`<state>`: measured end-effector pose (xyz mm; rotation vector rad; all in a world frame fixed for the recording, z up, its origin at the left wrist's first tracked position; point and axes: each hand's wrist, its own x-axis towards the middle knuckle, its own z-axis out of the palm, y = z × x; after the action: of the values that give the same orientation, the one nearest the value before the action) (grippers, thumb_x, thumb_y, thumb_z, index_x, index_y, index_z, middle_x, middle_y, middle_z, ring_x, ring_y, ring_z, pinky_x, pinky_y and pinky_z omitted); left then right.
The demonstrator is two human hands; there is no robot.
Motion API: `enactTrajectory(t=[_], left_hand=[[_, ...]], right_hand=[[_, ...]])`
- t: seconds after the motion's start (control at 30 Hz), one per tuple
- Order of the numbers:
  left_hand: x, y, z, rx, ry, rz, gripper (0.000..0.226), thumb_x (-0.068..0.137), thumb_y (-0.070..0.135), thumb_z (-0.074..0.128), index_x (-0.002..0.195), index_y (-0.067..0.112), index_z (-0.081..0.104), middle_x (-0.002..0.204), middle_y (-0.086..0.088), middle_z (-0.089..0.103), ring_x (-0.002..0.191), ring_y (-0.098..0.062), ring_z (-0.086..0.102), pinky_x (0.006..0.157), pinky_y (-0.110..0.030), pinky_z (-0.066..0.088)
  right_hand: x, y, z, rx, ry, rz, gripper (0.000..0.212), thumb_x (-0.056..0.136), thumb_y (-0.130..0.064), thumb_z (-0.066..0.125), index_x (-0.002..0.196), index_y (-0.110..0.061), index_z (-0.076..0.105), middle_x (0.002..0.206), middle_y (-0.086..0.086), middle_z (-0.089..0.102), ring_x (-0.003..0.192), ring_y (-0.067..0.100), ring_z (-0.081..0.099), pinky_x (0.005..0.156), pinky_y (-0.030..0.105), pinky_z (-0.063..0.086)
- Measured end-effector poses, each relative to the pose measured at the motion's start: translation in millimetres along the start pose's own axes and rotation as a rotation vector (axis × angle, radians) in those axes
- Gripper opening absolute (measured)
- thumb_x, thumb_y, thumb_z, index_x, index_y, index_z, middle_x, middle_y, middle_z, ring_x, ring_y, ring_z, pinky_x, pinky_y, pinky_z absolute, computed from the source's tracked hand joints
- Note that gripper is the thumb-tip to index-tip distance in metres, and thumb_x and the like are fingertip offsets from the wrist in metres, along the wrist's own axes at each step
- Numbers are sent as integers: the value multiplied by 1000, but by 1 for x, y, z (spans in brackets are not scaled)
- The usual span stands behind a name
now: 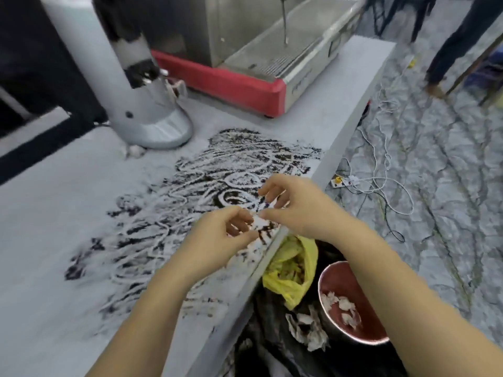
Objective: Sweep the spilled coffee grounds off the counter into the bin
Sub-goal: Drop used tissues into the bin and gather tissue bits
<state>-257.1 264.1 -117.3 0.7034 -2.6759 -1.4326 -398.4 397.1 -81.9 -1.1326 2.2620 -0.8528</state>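
Left hand (217, 235) and right hand (296, 205) pinch white tissue (258, 221) between them; coffee grounds (190, 191) just beyond and left; bin (351, 300) below right.

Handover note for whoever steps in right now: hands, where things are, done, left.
Left hand and right hand meet at the counter edge, both pinching a small white tissue soiled with grounds.
Coffee grounds lie smeared in swirls across the counter, from the grinder to the near edge.
Bin sits below the edge, with crumpled tissues in it; a yellow bag lies beside it.
Done: some wiping, judging by the swirls and the used tissues.
Left: most of the grounds are still on the counter.
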Motion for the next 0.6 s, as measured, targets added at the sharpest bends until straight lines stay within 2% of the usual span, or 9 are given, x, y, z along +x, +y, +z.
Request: enactTrajectory(t=[0.2, 0.4, 0.47, 0.6], left_hand=[[-4, -57, -105, 6, 229, -105, 16, 81, 40, 76, 93, 34, 67, 84, 9, 71, 72, -4, 66, 71, -34, 58], [26, -121, -172, 80, 389, -169, 14, 83, 40, 71, 95, 35, 66, 90, 15, 68, 74, 0, 63, 66, -31, 56], [41, -142, -186, 141, 402, -179, 24, 83, 39, 70, 106, 33, 64, 103, 13, 66, 84, -3, 62, 76, -34, 56], [72, -178, -211, 259, 404, -184, 50, 87, 34, 67, 134, 25, 52, 134, 5, 54, 114, -15, 54, 95, -36, 48]], right_hand=[[96, -81, 47, -160, -91, -161, 30, 80, -40, 70, 105, -28, 59, 96, -8, 63, 81, 11, 61, 74, 38, 55], [179, -121, 112, -279, -124, -229, 50, 86, -41, 64, 132, -24, 50, 131, 1, 54, 116, 19, 52, 95, 37, 46], [204, -126, 132, -299, -122, -247, 55, 88, -40, 63, 137, -21, 46, 138, 4, 47, 125, 22, 45, 101, 41, 42], [251, -129, 167, -330, -147, -302, 58, 91, -34, 59, 143, -23, 38, 143, 7, 38, 132, 27, 34, 105, 46, 37]])
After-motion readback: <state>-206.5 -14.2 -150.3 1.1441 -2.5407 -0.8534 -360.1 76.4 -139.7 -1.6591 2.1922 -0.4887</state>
